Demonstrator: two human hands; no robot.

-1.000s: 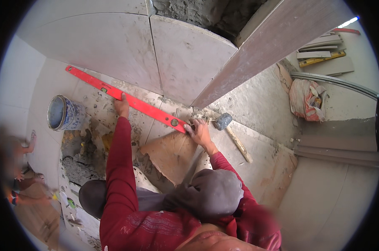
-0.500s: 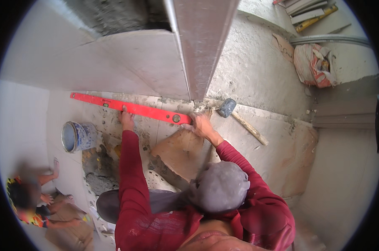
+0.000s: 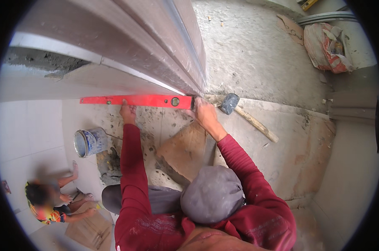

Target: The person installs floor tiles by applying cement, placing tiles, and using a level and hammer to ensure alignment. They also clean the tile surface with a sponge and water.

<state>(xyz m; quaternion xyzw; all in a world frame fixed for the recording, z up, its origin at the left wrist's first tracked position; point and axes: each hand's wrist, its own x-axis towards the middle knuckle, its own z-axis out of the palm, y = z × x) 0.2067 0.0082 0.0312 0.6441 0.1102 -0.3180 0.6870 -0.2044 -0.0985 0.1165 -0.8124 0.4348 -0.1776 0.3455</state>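
Note:
A long red spirit level [image 3: 145, 101] lies across the picture, along the foot of the light wall tiles [image 3: 78, 81]. My left hand [image 3: 128, 113] is closed on its lower edge, left of the middle, with a finger over the face. At the level's dark right end, near the foot of the upright brownish frame [image 3: 185, 54], my right hand [image 3: 207, 119] grips with bent fingers, slightly blurred. Just right of that hand a rubber mallet [image 3: 229, 103] with a black head and a wooden handle rests on the floor.
A blue-stained bucket [image 3: 91, 142] lies tilted at left, near wet mortar [image 3: 109, 163]. A torn brown sheet [image 3: 183, 148] covers floor before me. Another person [image 3: 51, 198] sits at lower left. A white and red sack [image 3: 326, 48] stands at upper right.
The spirit level has swung from a slant to nearly straight across, closer to the wall and the frame's foot. Both hands have kept hold of it. The whole view has also shifted.

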